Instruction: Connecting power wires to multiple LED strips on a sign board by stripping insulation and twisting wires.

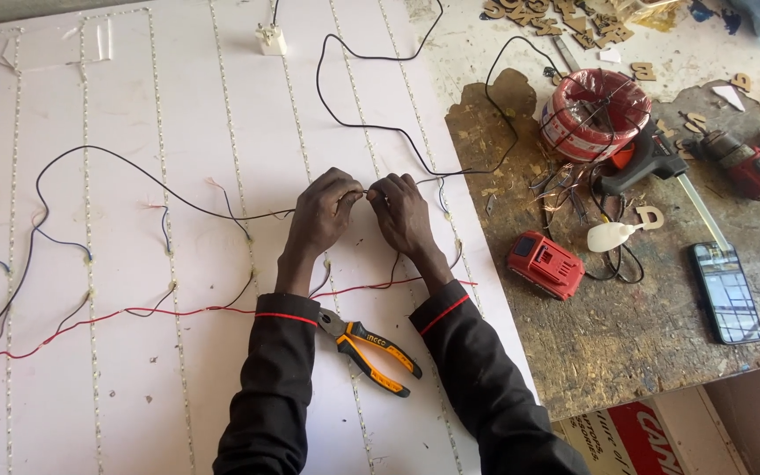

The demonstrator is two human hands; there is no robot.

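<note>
Pliers [369, 347] are lying by your sleeves while your left hand [323, 214] and right hand [404, 212] are pinching together the black wire [222, 214] running left-right at frame centre.

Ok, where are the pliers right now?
In the head view, the orange-and-black pliers lie on the white board at lower centre, between the person's two sleeved forearms, just below the red wire.

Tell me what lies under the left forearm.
Orange-and-black pliers lie on the white panel, their head tucked under the left sleeve cuff. The red wire also passes beneath; the jaw tips are hidden.
</note>
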